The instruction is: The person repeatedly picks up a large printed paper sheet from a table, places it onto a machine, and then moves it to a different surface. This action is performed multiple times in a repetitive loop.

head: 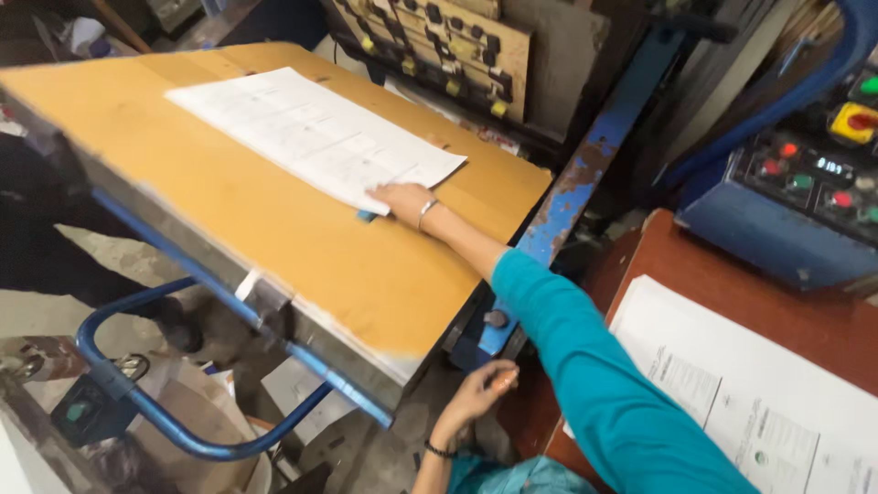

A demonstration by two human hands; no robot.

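Here the right hand (pixel 402 198) lies flat, fingers (pixel 380 198) spread and gripping nothing, on the near corner of a large white printed sheet (pixel 315 135). The sheet rests on a tilted orange board (pixel 274 229), its long side running up and away from the viewer; it is covered in fine grey print too small to make out. A small blue object (pixel 366 216) shows just under the hand at the sheet's edge; what it is cannot be told. A bangle (pixel 425 213) circles the wrist, and a teal sleeve (pixel 594 375) covers the arm.

The left hand (pixel 476 393) hangs low beside the board's lower corner, fingers curled loosely about something small and pale that cannot be identified; a dark band (pixel 439 450) sits on its wrist.

At the right, a stack of white printed sheets (pixel 759 402) lies on a reddish-brown bench (pixel 732 284), well apart from the first sheet. Behind it stands a blue control panel (pixel 796 201) with red, green and yellow round buttons. A blue tubular frame (pixel 174 421) runs beneath the board. Beyond the board's far edge leans a wooden panel (pixel 448 46) set with dark and yellow blocks.
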